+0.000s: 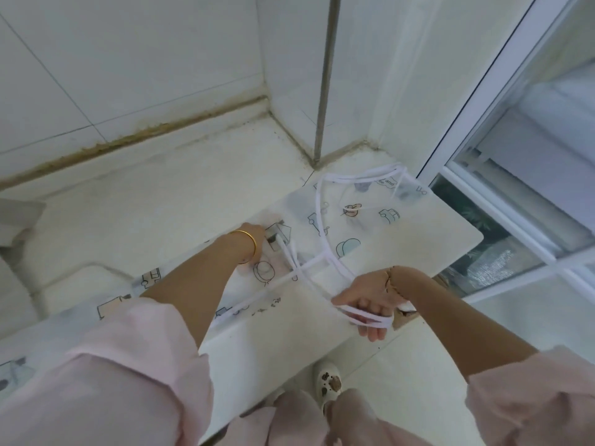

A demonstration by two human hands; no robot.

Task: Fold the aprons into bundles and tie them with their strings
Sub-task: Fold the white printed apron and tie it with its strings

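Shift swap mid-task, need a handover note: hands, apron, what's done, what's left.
Left hand, gold bangle at wrist: rests on the translucent white cartoon-print apron; fingers blurred.
Right hand: holds the white strings looped across its fingers.
Apron lies spread along the white counter.
Done: no bundle, no tie yet.
Left: fold into a bundle, tie with the strings.

Apron (354,220) lies across the counter (161,204) mid-frame. Left hand (254,231) sits at centre, right hand (370,302) lower right at the front edge, strings (319,214) running between them.
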